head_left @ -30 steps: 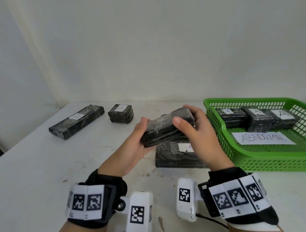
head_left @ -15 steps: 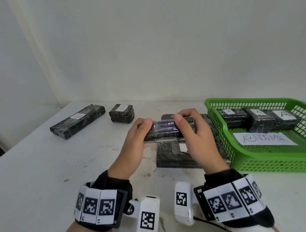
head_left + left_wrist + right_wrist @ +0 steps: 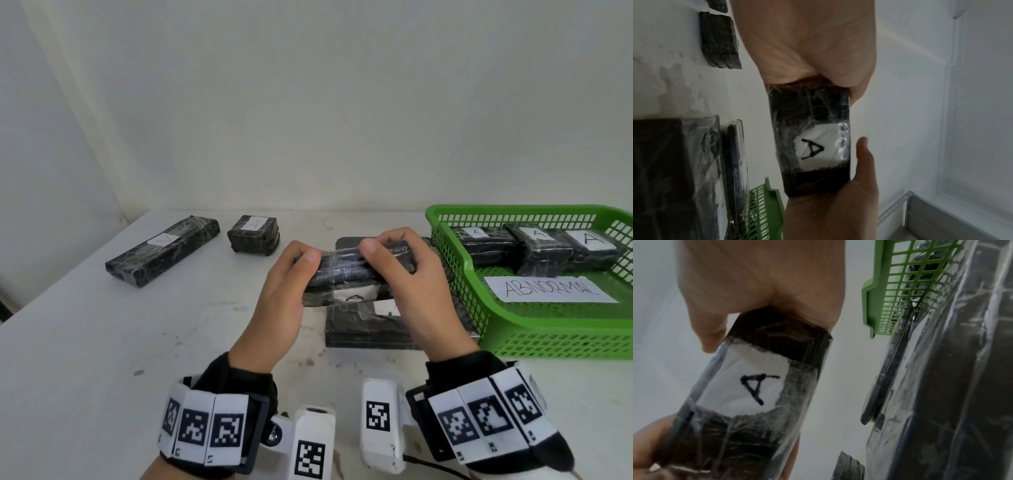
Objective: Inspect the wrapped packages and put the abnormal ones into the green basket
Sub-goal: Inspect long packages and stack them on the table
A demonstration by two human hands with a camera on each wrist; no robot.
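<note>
A black plastic-wrapped package (image 3: 346,277) is held in the air above the table, gripped at its left end by my left hand (image 3: 291,287) and at its right end by my right hand (image 3: 414,284). Its white label with a black letter A (image 3: 813,149) (image 3: 754,386) faces down toward both wrist cameras. The green basket (image 3: 555,329) stands at the right, with a paper sign reading ABNORMAL (image 3: 548,289) and three wrapped packages (image 3: 534,246) labelled A inside. Under my hands a large flat wrapped package (image 3: 366,325) lies on the table.
On the white table (image 3: 102,342) at the back left lie a long wrapped package (image 3: 161,250) and a small cube-shaped wrapped package (image 3: 253,234) labelled A. A pale wall stands behind the table.
Both hands have turned the held package from tilted to level and rolled it, so its A label now shows on the underside. It stays above the flat package.
</note>
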